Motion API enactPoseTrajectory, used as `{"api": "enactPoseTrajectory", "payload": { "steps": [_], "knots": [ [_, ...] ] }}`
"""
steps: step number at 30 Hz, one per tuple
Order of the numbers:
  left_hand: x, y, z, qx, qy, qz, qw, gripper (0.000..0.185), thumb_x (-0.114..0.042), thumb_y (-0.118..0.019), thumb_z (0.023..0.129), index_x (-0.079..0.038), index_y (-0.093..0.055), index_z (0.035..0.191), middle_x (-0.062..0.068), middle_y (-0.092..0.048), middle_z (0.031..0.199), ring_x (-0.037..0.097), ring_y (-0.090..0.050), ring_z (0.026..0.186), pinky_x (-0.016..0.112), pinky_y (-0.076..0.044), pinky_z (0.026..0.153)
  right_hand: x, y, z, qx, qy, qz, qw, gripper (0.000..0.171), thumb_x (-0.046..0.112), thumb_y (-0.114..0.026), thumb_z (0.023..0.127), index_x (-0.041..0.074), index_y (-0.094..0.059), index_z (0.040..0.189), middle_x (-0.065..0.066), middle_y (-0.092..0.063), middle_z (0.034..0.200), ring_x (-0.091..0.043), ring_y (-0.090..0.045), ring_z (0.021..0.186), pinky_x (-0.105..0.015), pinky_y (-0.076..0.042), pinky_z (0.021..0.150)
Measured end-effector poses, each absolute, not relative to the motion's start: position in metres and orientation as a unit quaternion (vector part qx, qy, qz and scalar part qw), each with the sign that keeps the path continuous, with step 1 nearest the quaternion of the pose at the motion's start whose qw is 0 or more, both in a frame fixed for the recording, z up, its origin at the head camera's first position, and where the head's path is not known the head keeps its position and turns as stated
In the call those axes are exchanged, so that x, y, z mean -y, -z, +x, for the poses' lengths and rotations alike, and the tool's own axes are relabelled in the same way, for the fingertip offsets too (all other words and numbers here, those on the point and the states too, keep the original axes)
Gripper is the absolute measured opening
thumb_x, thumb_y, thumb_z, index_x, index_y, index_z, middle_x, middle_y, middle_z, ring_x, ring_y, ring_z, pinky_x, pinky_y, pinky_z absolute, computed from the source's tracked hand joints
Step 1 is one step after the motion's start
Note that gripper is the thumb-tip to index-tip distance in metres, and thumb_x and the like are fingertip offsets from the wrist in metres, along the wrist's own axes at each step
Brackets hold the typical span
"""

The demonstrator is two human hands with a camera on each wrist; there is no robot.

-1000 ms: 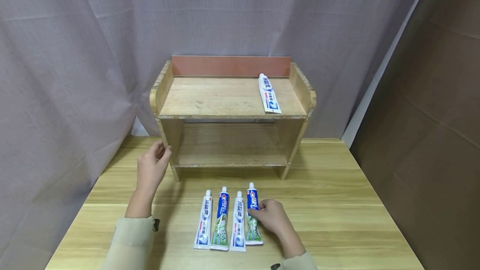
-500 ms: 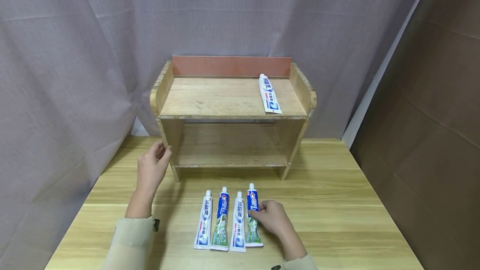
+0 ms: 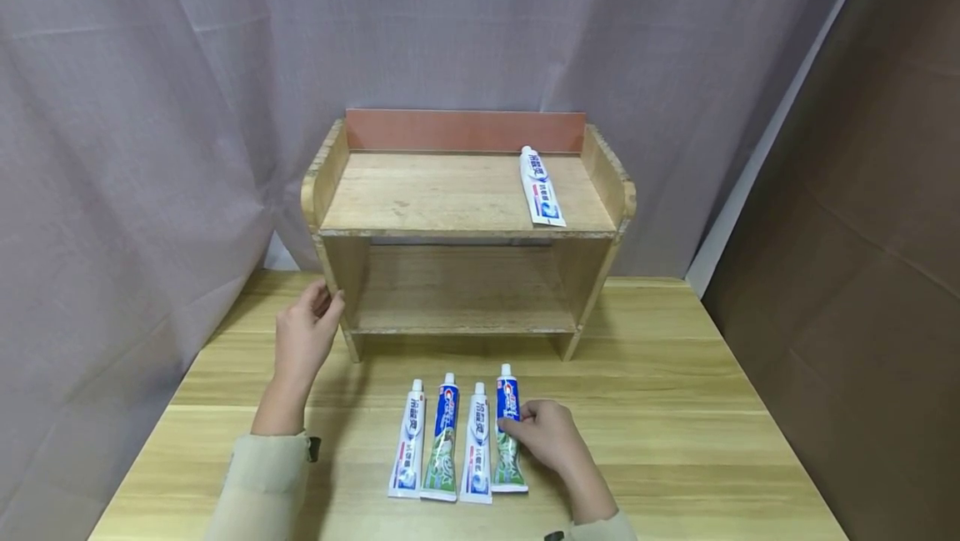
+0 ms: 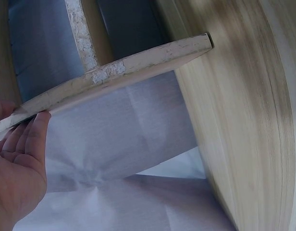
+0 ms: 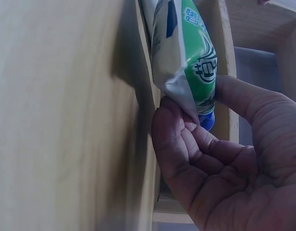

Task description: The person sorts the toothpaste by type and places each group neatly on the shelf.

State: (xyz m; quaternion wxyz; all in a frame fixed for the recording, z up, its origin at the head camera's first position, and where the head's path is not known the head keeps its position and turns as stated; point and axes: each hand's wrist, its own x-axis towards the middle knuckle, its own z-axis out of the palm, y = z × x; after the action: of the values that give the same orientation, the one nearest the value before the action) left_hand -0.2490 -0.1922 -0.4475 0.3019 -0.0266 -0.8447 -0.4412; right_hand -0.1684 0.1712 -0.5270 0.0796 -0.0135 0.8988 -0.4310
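The right hand (image 3: 551, 438) pinches a green tube (image 3: 507, 433) between thumb and fingers. In the right wrist view the thumb and fingers (image 5: 174, 125) squeeze the tube's middle. This tube lies flat on the table (image 3: 675, 408), at 6 o'clock from the shelf (image 3: 465, 224). It is the last one in a row of four, with its cap pointing to 12 o'clock. At its 9 o'clock side lie a white tube (image 3: 477, 445), another green one (image 3: 442, 441) and another white one (image 3: 408, 443), side by side.

The left hand (image 3: 303, 339) rests on the shelf's left side, at 10 o'clock from the row. Its fingers are fairly straight and touch the wood edge; they do not close round it.

One more white tube (image 3: 540, 188) lies on the top board of the shelf, at 12 o'clock from the right hand. A grey curtain (image 3: 150, 107) hangs behind.
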Motion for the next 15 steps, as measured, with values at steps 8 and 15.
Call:
{"api": "enactPoseTrajectory", "payload": {
  "steps": [8,15],
  "knots": [
    [0.1915,0.4460,-0.2495,0.841,0.447,-0.028,0.304,0.028,-0.016,-0.067,0.097,0.001,-0.069,0.119,0.022,-0.071,0.113,0.034,-0.071,0.103,0.036,-0.060,0.086,-0.1719,0.5223,-0.1708,-0.900,0.428,-0.006,0.075,0.038,0.033,-0.079,0.086,0.011,-0.055,0.068,0.005,-0.048,0.056,-0.009,-0.041,0.049,-0.016,-0.034,0.043],
    [0.1918,0.4462,-0.2489,0.842,0.449,-0.023,0.299,0.029,-0.016,-0.066,0.097,0.002,-0.068,0.120,0.023,-0.070,0.114,0.036,-0.071,0.103,0.038,-0.060,0.086,-0.1728,0.5193,-0.1696,-0.901,0.428,-0.008,0.073,0.037,0.034,-0.079,0.085,0.010,-0.055,0.070,0.005,-0.049,0.057,-0.009,-0.042,0.050,-0.017,-0.034,0.042]
  ]
}}
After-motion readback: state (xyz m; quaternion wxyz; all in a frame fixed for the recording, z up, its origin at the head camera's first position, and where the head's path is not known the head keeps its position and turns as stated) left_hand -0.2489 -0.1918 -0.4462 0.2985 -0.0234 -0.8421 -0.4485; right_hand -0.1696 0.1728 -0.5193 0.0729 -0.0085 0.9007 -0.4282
